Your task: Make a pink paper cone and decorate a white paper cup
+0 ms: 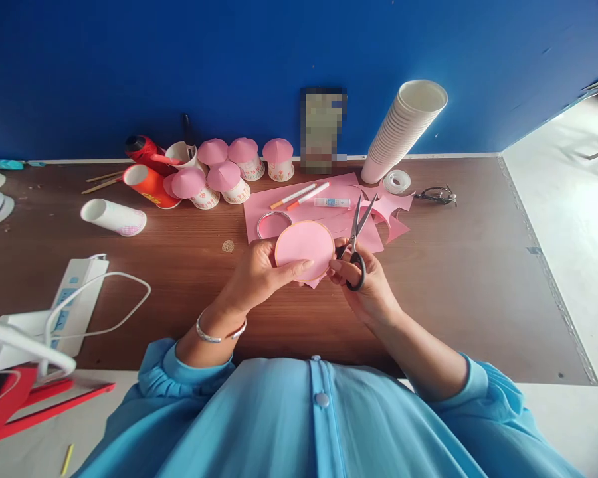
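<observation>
Left hand (262, 269): closed on the pink paper disc (304, 247); held above the bench (468, 265)
Right hand (361, 279): fingers through the scissors (357, 242); blades parted, just right of the disc

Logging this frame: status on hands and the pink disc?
Left hand grips pink paper disc by its edge. Right hand holds scissors, blades open at disc's right edge. Pink sheet lies behind; nothing blocking.

1. A brown wooden table (458, 279) carries everything.
2. Pink paper sheets (299, 206) lie near its far edge.
3. A leaning stack of white paper cups (403, 129) stands at that far edge.
4. A white power strip (72, 302) lies at its left edge.
</observation>
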`<action>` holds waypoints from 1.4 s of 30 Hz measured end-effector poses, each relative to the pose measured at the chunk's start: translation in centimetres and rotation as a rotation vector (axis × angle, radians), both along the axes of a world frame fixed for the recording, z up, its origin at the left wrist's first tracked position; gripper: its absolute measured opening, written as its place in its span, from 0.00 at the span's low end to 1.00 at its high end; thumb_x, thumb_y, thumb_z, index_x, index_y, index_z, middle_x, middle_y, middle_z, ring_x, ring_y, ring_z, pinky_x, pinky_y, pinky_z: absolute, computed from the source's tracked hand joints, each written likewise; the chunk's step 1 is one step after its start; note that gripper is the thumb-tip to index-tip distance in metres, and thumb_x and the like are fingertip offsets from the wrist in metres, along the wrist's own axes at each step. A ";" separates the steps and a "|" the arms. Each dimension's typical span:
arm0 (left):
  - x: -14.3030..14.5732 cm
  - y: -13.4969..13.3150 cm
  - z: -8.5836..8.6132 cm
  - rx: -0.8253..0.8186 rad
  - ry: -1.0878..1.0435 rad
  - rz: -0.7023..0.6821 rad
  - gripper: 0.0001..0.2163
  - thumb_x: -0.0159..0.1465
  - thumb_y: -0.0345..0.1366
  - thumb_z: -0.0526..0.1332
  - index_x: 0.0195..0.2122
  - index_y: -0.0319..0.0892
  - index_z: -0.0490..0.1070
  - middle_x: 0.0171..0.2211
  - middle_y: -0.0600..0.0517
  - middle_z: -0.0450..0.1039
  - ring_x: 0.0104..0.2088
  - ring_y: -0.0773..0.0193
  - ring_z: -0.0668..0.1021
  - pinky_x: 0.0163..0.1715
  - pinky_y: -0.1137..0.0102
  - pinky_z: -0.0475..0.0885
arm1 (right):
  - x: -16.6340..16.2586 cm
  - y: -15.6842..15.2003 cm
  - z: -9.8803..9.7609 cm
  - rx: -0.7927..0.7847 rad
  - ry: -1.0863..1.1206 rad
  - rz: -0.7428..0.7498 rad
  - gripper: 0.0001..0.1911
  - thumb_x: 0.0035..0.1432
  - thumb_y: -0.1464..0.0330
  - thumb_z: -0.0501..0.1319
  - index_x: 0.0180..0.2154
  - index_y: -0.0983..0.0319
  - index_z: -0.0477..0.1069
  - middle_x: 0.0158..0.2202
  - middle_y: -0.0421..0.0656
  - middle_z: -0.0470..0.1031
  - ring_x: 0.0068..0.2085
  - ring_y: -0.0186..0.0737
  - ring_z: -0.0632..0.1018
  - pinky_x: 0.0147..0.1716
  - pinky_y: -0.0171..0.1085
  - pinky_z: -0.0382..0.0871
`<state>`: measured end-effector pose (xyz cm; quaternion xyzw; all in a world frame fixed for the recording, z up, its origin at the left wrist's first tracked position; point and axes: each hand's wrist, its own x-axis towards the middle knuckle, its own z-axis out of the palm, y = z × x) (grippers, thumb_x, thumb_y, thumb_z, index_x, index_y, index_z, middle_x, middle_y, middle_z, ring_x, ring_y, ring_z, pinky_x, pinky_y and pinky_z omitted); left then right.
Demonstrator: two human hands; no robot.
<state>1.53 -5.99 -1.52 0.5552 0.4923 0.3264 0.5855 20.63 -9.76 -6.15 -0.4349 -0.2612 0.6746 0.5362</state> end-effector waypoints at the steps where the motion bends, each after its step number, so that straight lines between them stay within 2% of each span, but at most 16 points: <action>1: 0.1 0.0 -0.1 -0.015 -0.013 -0.013 0.16 0.54 0.45 0.76 0.35 0.38 0.83 0.27 0.50 0.82 0.27 0.60 0.80 0.29 0.69 0.78 | 0.1 0.0 -0.1 -0.008 0.000 -0.009 0.19 0.47 0.68 0.76 0.40 0.58 0.74 0.30 0.33 0.71 0.27 0.29 0.69 0.27 0.32 0.63; 5: 0.3 -0.2 -0.4 -0.056 -0.055 -0.025 0.16 0.52 0.45 0.76 0.34 0.39 0.81 0.26 0.51 0.80 0.25 0.63 0.77 0.28 0.69 0.77 | 0.4 0.1 -0.4 -0.033 0.008 -0.057 0.18 0.48 0.67 0.76 0.41 0.57 0.74 0.29 0.33 0.70 0.27 0.29 0.68 0.28 0.32 0.64; 10: 0.0 0.1 -0.3 -0.044 -0.072 0.020 0.18 0.55 0.48 0.75 0.36 0.38 0.79 0.32 0.49 0.80 0.34 0.59 0.79 0.33 0.68 0.76 | 0.8 0.2 -0.5 0.015 -0.035 0.007 0.17 0.50 0.67 0.75 0.41 0.57 0.75 0.29 0.33 0.70 0.27 0.31 0.68 0.28 0.34 0.63; 14: -0.6 0.7 -1.0 -0.009 -0.009 0.053 0.16 0.57 0.47 0.73 0.29 0.39 0.75 0.26 0.54 0.71 0.29 0.66 0.71 0.30 0.72 0.69 | 0.9 0.4 -0.8 0.054 -0.014 0.045 0.16 0.50 0.70 0.75 0.42 0.57 0.77 0.28 0.33 0.71 0.27 0.30 0.68 0.28 0.33 0.61; 18: -0.6 1.1 -1.9 -0.003 -0.065 0.087 0.16 0.59 0.46 0.72 0.26 0.40 0.71 0.24 0.57 0.64 0.27 0.68 0.65 0.28 0.72 0.64 | 1.1 0.7 -1.5 0.016 -0.051 -0.030 0.17 0.51 0.67 0.75 0.44 0.58 0.77 0.29 0.34 0.73 0.27 0.30 0.69 0.28 0.33 0.61; 20: -0.7 1.3 -2.1 0.011 -0.055 0.108 0.15 0.59 0.46 0.72 0.27 0.40 0.72 0.24 0.57 0.65 0.28 0.68 0.66 0.29 0.72 0.64 | 1.3 0.8 -1.8 -0.003 -0.098 -0.050 0.18 0.51 0.65 0.75 0.44 0.58 0.77 0.29 0.34 0.73 0.28 0.31 0.70 0.28 0.33 0.61; 23: -1.5 1.6 -2.6 0.074 0.074 0.164 0.15 0.58 0.46 0.72 0.27 0.40 0.73 0.24 0.57 0.66 0.28 0.68 0.66 0.29 0.72 0.64 | 1.7 1.0 -2.0 -0.008 -0.173 -0.051 0.21 0.50 0.64 0.76 0.46 0.59 0.77 0.30 0.35 0.75 0.28 0.31 0.71 0.28 0.33 0.62; 27: -3.7 2.4 -4.1 0.097 0.184 0.242 0.14 0.55 0.45 0.73 0.32 0.40 0.76 0.27 0.56 0.72 0.30 0.66 0.71 0.31 0.73 0.69 | 2.3 1.3 -2.0 0.034 -0.245 -0.068 0.25 0.48 0.62 0.77 0.48 0.58 0.75 0.31 0.36 0.77 0.30 0.33 0.74 0.27 0.34 0.63; 32: -5.0 2.6 -5.2 0.044 0.083 0.276 0.14 0.53 0.43 0.74 0.33 0.40 0.75 0.28 0.56 0.75 0.29 0.66 0.74 0.31 0.73 0.72 | 2.6 1.5 -2.1 0.051 -0.326 -0.060 0.26 0.49 0.59 0.76 0.47 0.58 0.72 0.30 0.37 0.79 0.29 0.36 0.75 0.25 0.34 0.63; 38: -3.8 2.2 -5.0 0.028 -0.014 0.328 0.17 0.53 0.45 0.75 0.36 0.38 0.78 0.29 0.54 0.77 0.30 0.65 0.76 0.33 0.71 0.75 | 1.6 1.0 -2.1 0.051 -0.354 0.058 0.25 0.46 0.60 0.78 0.44 0.59 0.74 0.28 0.36 0.78 0.28 0.33 0.73 0.26 0.33 0.62; 40: -3.5 2.0 -5.1 0.086 -0.029 0.320 0.16 0.56 0.46 0.74 0.37 0.39 0.78 0.31 0.52 0.78 0.33 0.63 0.79 0.37 0.69 0.77 | 1.4 0.8 -2.1 0.040 -0.344 0.059 0.26 0.46 0.60 0.78 0.45 0.59 0.74 0.28 0.36 0.78 0.28 0.34 0.73 0.26 0.33 0.62; 42: -3.3 1.8 -5.1 0.273 0.018 0.303 0.12 0.61 0.44 0.71 0.37 0.41 0.79 0.36 0.50 0.80 0.40 0.60 0.81 0.44 0.65 0.78 | 1.3 0.6 -2.2 0.011 -0.301 0.061 0.25 0.48 0.58 0.77 0.45 0.59 0.74 0.29 0.37 0.79 0.28 0.34 0.72 0.25 0.33 0.62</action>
